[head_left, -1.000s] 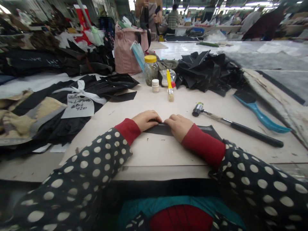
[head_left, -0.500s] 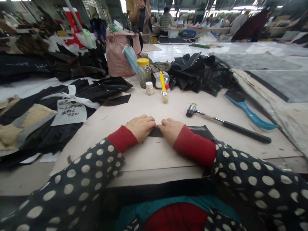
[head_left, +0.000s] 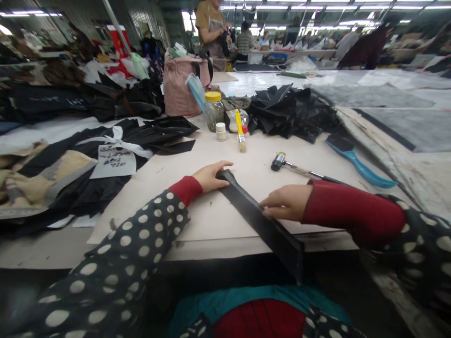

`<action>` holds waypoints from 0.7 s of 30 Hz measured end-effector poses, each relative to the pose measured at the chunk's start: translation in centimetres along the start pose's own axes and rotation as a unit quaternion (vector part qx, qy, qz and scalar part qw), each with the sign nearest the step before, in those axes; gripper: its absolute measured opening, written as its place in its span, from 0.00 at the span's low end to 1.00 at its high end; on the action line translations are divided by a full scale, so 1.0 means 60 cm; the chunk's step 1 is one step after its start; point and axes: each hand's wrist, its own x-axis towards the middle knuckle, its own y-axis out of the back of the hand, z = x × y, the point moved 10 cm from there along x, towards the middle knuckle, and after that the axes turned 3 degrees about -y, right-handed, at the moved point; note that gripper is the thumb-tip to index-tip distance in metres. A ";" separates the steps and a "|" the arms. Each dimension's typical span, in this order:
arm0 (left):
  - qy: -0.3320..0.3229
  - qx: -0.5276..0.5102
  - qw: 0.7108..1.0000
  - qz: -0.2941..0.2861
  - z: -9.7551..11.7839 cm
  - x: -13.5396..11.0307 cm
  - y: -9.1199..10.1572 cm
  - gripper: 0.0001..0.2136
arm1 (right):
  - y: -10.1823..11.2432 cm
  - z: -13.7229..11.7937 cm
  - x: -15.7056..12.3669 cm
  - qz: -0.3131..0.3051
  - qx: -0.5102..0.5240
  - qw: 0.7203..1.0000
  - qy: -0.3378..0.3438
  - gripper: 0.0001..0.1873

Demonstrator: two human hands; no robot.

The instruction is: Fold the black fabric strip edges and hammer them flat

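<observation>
Plainly, the work sits between the 2 hands: a long black strip [head_left: 259, 219] slants over the pale table [head_left: 197, 220], its far end at the left hand [head_left: 208, 178], its near end reaching past the table's front edge. The left thumb and fingers are closed on that far end, pinching it, while the right hand [head_left: 288, 202] has its fingers curved against the strip's edge about midway along; whether they grip or only touch it, I cannot tell. To handle it well, the left pinch should be firm and low so the far end does not swing, and the right fingers would do best with even, light pressure. The overhanging end looks likely to sag or twist, so bringing the whole length flat on the table before pressing it seems wise. Mind the right cuff [head_left: 352, 211] too: it hides part of the handle of the hammer [head_left: 299, 169] and could catch it. The brush [head_left: 240, 129] and the small white bottle [head_left: 221, 133] sit well beyond the strip, leaving room to turn it
</observation>
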 end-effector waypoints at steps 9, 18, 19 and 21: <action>-0.083 -0.084 0.993 -0.023 0.054 0.033 -0.039 0.31 | 0.021 0.084 0.128 0.089 0.166 0.976 -0.108 0.12; -0.048 -0.045 0.998 0.003 0.019 0.021 -0.014 0.09 | 0.032 0.071 0.118 0.179 0.136 0.974 -0.017 0.12; -0.053 -0.034 0.998 0.011 0.022 0.021 -0.012 0.09 | 0.035 0.068 0.118 0.187 0.132 0.973 0.002 0.13; -0.060 -0.016 0.998 0.025 0.028 0.022 -0.010 0.08 | 0.037 0.064 0.119 0.196 0.129 0.972 0.027 0.14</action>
